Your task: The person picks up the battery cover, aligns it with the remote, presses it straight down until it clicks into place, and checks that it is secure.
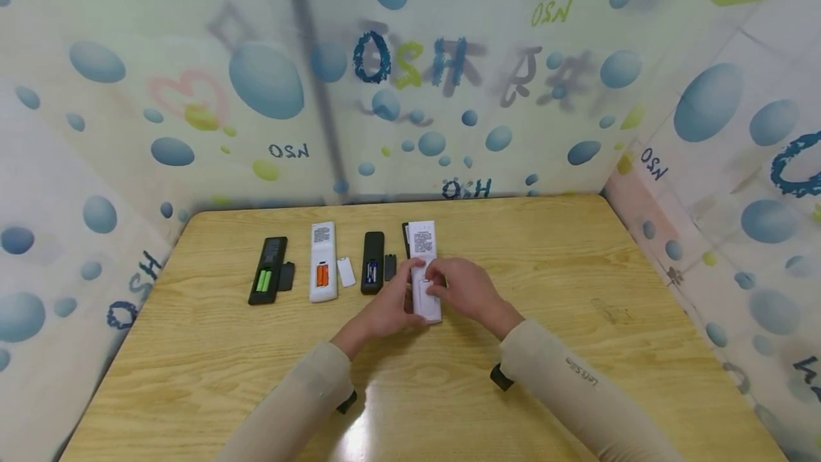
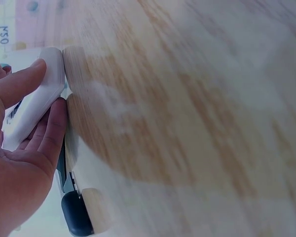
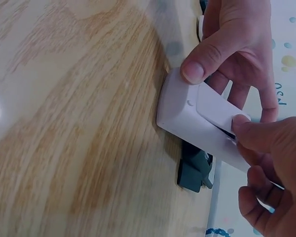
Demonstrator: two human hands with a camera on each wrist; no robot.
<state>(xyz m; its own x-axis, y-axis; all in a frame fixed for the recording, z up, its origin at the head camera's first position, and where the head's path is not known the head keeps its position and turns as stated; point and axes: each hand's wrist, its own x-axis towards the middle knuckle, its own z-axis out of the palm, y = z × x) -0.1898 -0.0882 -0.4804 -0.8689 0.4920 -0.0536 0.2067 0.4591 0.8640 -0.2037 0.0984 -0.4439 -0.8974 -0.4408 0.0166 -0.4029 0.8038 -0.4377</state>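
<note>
A white remote control (image 1: 421,237) is face down with its printed label and battery cover (image 3: 219,106) upward. My left hand (image 1: 388,303) grips its near end, with the thumb on top and fingers beneath, as the left wrist view shows. The thumb and fingers of my right hand (image 1: 467,286) pinch the edge of the battery cover. A dark gap shows along that edge in the right wrist view, so the cover is slightly raised there. Whatever lies under the cover is hidden. Partly behind the white remote is a dark object (image 1: 405,232).
Left of the hands lie a black remote (image 1: 372,244) with blue batteries, a white remote (image 1: 323,255) with orange batteries and a black remote (image 1: 274,252) with green batteries. Their loose covers lie beside them, one white cover (image 1: 346,271) among them. A patterned wall (image 1: 410,162) borders the wooden table (image 1: 545,248).
</note>
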